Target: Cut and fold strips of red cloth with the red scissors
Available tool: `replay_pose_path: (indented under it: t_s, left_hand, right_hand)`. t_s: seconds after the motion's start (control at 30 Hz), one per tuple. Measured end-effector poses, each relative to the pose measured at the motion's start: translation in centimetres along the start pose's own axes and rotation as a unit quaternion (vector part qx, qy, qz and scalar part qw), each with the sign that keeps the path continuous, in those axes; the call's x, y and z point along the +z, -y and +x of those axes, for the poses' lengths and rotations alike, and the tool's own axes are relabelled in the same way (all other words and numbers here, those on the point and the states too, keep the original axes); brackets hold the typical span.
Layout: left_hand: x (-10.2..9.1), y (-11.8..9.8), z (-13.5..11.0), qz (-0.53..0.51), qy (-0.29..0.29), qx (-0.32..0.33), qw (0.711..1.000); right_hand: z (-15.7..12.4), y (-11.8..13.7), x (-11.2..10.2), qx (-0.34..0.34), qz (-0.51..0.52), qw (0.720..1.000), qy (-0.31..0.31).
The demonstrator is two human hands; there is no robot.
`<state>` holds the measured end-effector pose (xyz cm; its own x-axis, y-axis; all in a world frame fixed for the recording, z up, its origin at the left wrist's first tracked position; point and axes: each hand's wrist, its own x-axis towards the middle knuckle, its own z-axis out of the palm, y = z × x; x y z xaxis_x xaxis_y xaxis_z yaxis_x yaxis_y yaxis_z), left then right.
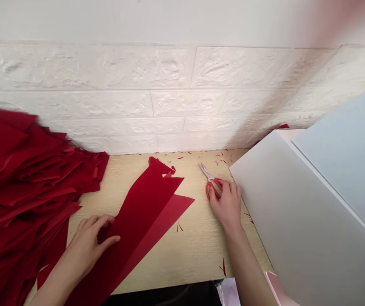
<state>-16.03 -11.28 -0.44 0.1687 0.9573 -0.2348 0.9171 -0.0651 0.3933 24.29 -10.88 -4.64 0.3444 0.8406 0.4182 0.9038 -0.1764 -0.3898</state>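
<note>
A long red fabric strip (144, 195) with a notched far end lies slanting across the wooden table, with a second, lighter red layer (157, 225) showing beneath its right side. My left hand (89, 240) rests over the near left part of the strip, thumb and fingers apart, not gripping it. Over on the right, my right hand (227, 204) has its fingers around the red handles of a pair of scissors (210, 178). The scissors lie on the tabletop, pointing toward the wall, with their blades almost together.
A tall heap of red fabric pieces (26, 191) fills the left side. On the right stands a large white box-like panel (284, 191). The white brick-patterned wall (125, 68) bounds the back of the wooden table (195, 259). Small red scraps (179, 227) are scattered about.
</note>
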Motion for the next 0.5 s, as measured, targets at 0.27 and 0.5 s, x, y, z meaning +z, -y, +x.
replay_pose_path:
  t_s: [0.27,0.5]
  left_hand:
    - [0.8,0.4,-1.0,0.046,-0.024,0.056,0.997]
    - [1.2,-0.6,-1.9,0.042,-0.034,0.040,0.998]
  right_hand:
    - [-0.2,3.1,-0.4,-0.085,0.030,0.996,0.026]
    - [-0.7,5.6,-0.3,-0.186,0.054,0.969,0.152]
